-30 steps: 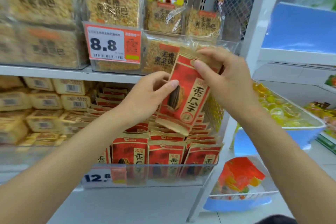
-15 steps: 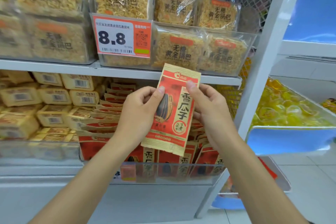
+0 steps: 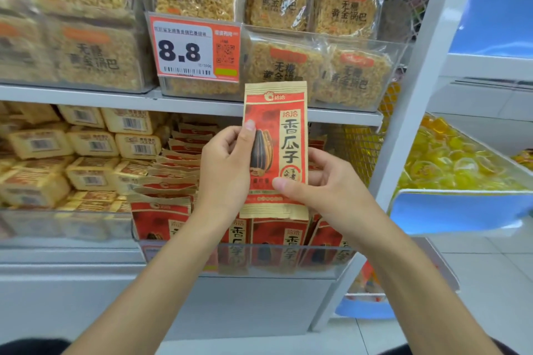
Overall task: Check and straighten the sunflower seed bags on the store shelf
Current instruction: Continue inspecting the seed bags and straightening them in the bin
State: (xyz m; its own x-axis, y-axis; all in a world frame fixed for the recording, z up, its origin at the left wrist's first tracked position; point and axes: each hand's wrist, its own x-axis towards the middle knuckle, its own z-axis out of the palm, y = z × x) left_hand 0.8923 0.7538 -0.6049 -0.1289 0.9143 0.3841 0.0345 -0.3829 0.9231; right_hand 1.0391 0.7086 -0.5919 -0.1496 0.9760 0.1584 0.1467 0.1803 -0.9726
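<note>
I hold one red and tan sunflower seed bag [image 3: 276, 135] upright in front of the shelf, its printed front facing me. My left hand [image 3: 223, 168] grips its left edge, thumb on the seed picture. My right hand [image 3: 326, 184] pinches the lower right part, thumb on the front. Behind and below, more sunflower seed bags [image 3: 176, 176] stand in rows in a clear bin [image 3: 331, 264] on the lower shelf; the front row stands upright behind the clear wall.
Pale wrapped snack blocks [image 3: 86, 153] fill the lower shelf's left side. Bags of golden rice crust [image 3: 288, 66] and an 8.8 price tag [image 3: 196, 50] sit on the upper shelf [image 3: 86, 96]. A white upright post [image 3: 412, 124] stands at right, beside blue bins of yellow sweets [image 3: 458, 164].
The bag went from tilted to upright and lower in front of me. My right hand slid from its top edge down to the lower right part. The camera moved closer.
</note>
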